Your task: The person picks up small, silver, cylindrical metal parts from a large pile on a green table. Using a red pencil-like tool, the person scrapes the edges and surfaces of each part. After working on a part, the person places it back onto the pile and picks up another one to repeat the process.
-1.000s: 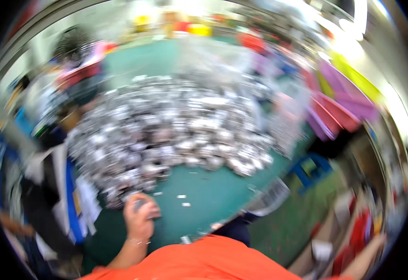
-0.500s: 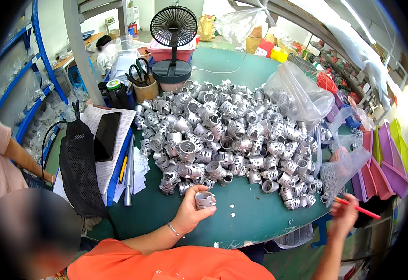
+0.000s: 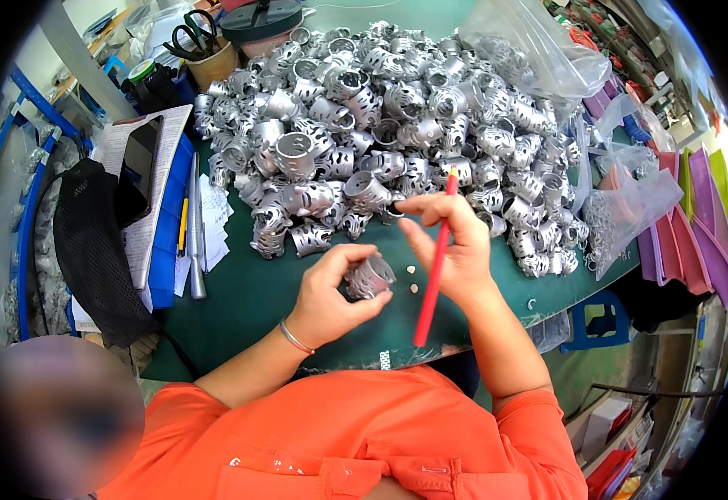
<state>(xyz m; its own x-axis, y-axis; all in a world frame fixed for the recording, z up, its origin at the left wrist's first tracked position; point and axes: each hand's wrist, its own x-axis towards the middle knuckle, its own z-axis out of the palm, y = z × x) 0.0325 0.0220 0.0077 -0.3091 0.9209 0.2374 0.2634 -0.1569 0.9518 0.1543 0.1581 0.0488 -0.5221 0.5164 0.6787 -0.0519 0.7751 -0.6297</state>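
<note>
Between the thumb and fingers of my left hand (image 3: pixel 331 296) is a silver-grey metal ring (image 3: pixel 370 277) with cut-out patterns in its wall, tilted so its round opening faces up and right. My right hand (image 3: pixel 461 242), just to the right, holds a slim red pencil-like stick (image 3: pixel 435 283) with a pale yellowish tip pointing away from me. The stick slants past the palm, while the index finger and thumb stretch toward the ring without touching it. Beyond both hands lies a large heap of similar metal rings (image 3: pixel 381 133) on the green tabletop (image 3: pixel 272 300).
On the left are a black mesh pouch (image 3: pixel 93 250), a phone (image 3: pixel 139 162) on papers, a yellow pencil (image 3: pixel 183 225) and a metal rod (image 3: pixel 196 233). A cup with scissors (image 3: pixel 214 67) stands behind. Plastic bags (image 3: pixel 539 50) and coloured bins (image 3: pixel 680 242) are at right.
My right hand has come in from the far right with the red stick, which now points away from me. The left hand has tilted the ring. The view has tipped downward.
</note>
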